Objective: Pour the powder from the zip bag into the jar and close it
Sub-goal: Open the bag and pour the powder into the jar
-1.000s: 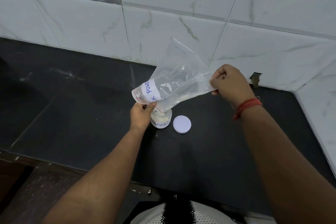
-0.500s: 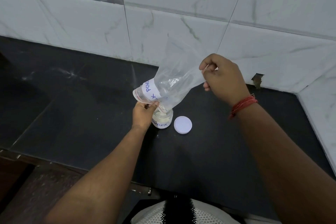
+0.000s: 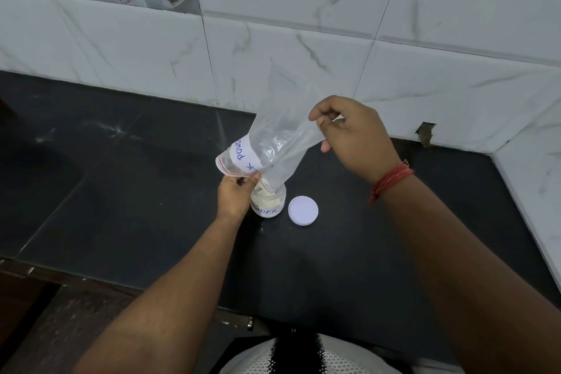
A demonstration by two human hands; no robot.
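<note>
Bag: clear plastic zip bag (image 3: 274,143) upended, mouth over the jar so powder falls in.
Jar: small clear labelled jar (image 3: 268,202) near the dark table (image 3: 121,191) back edge, part-filled.
Left hand (image 3: 233,196): grip pinches the bag's mouth (steadying it).
Right hand (image 3: 353,138): grip pinches the raised bottom.
Lid: round white lid (image 3: 303,210) just beside the jar, not yet on.

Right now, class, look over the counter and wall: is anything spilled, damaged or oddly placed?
One thing: the wall tile has a chipped notch at its bottom edge, just above the counter, on the right. No powder spill shows; pale smears mark the counter at left. The lid lies beside the jar.
</note>
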